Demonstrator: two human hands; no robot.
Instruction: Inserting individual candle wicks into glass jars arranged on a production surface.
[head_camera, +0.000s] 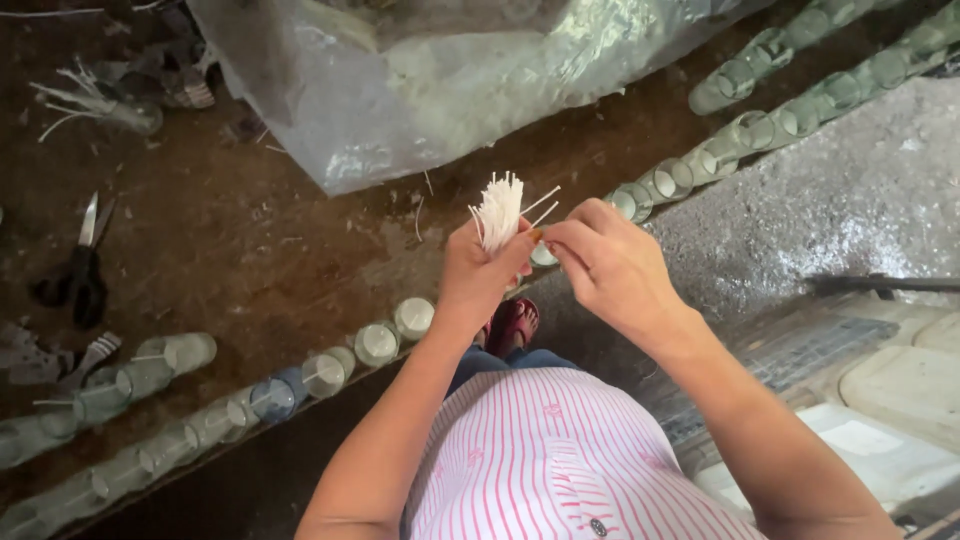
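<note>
— At the centre of the frame, which way does the bundle of thin white wicks (498, 210) point?

— Long axis nearly upright, tips fanning toward the crumpled clear plastic sheet (440, 70) above.

— And the hands?

— Left hand (478, 272), wrist bent upward, fingers clenched round the bundle's base. Right hand (610, 265) comes from the lower right, fingertips pinching a single wick beside it.

— Below them?

— Rows of small clear glass cups (330, 370) on the dark floor.

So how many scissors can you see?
1. The scissors lie on the dark floor at the far left, away from both hands. Others may be hidden under the plastic bag.
</note>
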